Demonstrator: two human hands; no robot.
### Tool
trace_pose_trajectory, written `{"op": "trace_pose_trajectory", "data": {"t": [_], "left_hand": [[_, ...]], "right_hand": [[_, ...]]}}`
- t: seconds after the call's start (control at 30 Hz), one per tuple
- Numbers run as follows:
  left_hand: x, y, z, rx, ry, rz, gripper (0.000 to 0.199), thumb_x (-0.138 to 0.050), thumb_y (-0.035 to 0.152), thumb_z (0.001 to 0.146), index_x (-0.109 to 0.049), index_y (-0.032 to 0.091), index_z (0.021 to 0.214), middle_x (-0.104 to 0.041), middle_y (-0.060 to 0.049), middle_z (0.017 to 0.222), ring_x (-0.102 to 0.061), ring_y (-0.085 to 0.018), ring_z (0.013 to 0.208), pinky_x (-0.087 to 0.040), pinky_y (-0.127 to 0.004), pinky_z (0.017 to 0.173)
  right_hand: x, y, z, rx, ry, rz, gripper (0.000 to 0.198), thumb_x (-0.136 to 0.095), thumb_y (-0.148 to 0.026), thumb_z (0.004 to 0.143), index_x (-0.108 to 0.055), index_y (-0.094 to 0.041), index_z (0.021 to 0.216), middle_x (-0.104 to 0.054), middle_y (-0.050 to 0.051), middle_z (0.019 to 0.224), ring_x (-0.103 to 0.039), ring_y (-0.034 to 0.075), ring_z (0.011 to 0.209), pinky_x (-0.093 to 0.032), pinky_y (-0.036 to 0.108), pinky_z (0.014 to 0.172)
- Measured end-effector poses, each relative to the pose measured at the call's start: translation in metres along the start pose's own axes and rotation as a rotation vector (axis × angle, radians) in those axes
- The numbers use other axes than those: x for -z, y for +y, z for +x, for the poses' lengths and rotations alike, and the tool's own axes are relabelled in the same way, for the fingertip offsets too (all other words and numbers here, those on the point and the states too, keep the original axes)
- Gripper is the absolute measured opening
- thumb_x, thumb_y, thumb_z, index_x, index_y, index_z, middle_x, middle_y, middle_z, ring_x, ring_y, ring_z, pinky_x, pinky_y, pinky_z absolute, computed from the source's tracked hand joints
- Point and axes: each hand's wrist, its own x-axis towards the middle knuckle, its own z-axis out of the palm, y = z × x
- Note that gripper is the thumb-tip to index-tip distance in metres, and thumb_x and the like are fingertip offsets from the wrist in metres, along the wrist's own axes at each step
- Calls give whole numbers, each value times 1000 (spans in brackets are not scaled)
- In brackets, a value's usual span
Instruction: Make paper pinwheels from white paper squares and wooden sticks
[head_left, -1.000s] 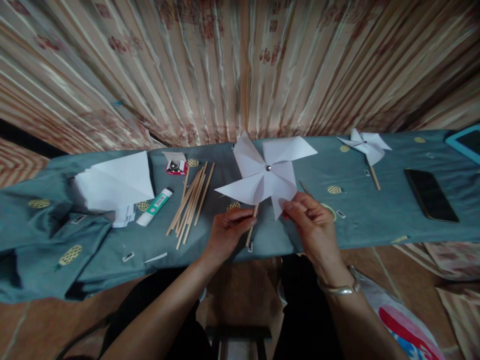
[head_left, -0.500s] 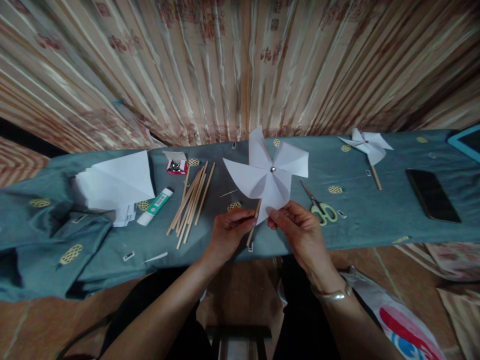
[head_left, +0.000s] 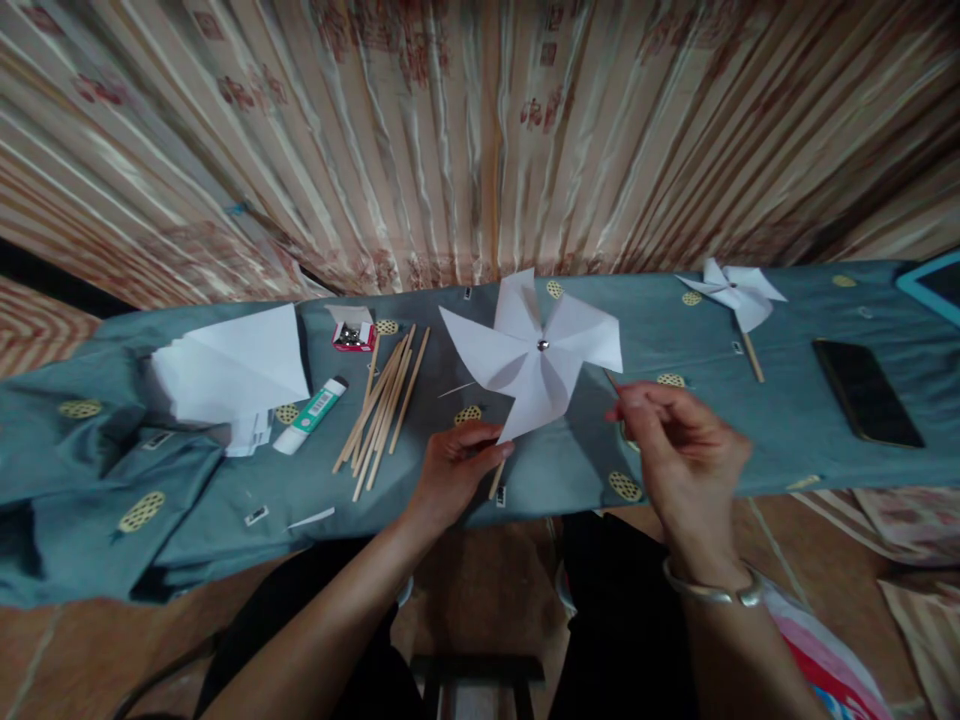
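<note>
A white paper pinwheel with a shiny metal pin at its centre is held up above the cloth. My left hand pinches its wooden stick and touches the lowest blade's tip. To the right, my right hand has its fingers closed over the scissors. Only the blade tip and a bit of the green handle show past the fingers; the rest is hidden.
Left of the pinwheel lie loose wooden sticks, a glue stick, a small red box of pins and white paper. Rightward are another pinwheel, a phone and a blue-edged object.
My right hand has let go of the pinwheel blade and moved right onto the scissors. The pinwheel has turned slightly, while my left hand stays on its stick.
</note>
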Motion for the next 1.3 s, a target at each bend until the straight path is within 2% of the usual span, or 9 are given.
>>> {"op": "trace_pose_trajectory", "data": {"t": [0.1, 0.2, 0.43, 0.6, 0.73, 1.0, 1.2, 1.3], "left_hand": [[2, -1, -1, -2, -38, 63, 15, -78, 33, 66, -80, 20, 72, -71, -1, 70, -60, -16, 71, -46, -26, 69], [4, 1, -1, -8, -89, 93, 15, -77, 34, 68, -80, 20, 73, -71, -2, 71, -60, -17, 73, -46, -27, 70], [4, 0, -1, -10, -94, 85, 12, -77, 31, 68, -79, 20, 72, -70, -2, 69, -58, -16, 70, -44, -26, 67], [5, -2, -1, 24, -37, 48, 18, -80, 34, 66, -79, 18, 75, -72, -2, 74, -63, -17, 74, -47, -27, 72], [5, -3, 0, 45, -16, -2, 23, -82, 37, 65, -79, 18, 77, -72, -2, 75, -63, -17, 74, -49, -27, 70], [4, -2, 0, 59, -10, -42, 21, -83, 34, 62, -80, 19, 77, -73, -2, 77, -63, -16, 74, -49, -27, 71], [5, 1, -1, 25, -14, -49, 16, -82, 31, 65, -80, 20, 76, -73, -2, 76, -62, -15, 73, -48, -25, 69], [5, -1, -1, 19, -9, -67, 18, -83, 31, 64, -81, 21, 78, -74, -2, 78, -63, -16, 75, -49, -25, 70]], "right_hand": [[9, 16, 13, 36, 141, -31, 22, -71, -39, 84, -73, -24, 100, -76, 4, 94, -70, 19, 84, -54, 35, 80], [11, 26, 19, 48, 146, -45, 27, -72, -41, 82, -73, -24, 103, -76, 6, 107, -70, 21, 95, -54, 41, 90], [1, 18, 17, -159, 101, 206, 28, -82, -35, 71, -74, -23, 96, -77, 2, 91, -72, 17, 83, -58, 38, 84], [-3, 17, 14, -185, 47, 246, 26, -82, -32, 71, -74, -24, 95, -76, 0, 85, -71, 16, 79, -59, 34, 78], [-6, 17, 10, -171, 29, 236, 24, -81, -34, 72, -75, -25, 93, -76, -1, 79, -71, 16, 76, -58, 34, 78], [-3, 16, 9, -163, 17, 169, 20, -74, -42, 80, -77, -22, 86, -74, 0, 70, -64, 14, 64, -54, 30, 66], [-5, 17, 8, -244, -6, 255, 22, -74, -43, 80, -76, -21, 84, -74, 1, 73, -63, 13, 64, -53, 29, 66], [-10, 15, 5, -362, -93, 398, 26, -77, -46, 76, -76, -20, 83, -74, 3, 76, -62, 12, 64, -52, 26, 63]]}}
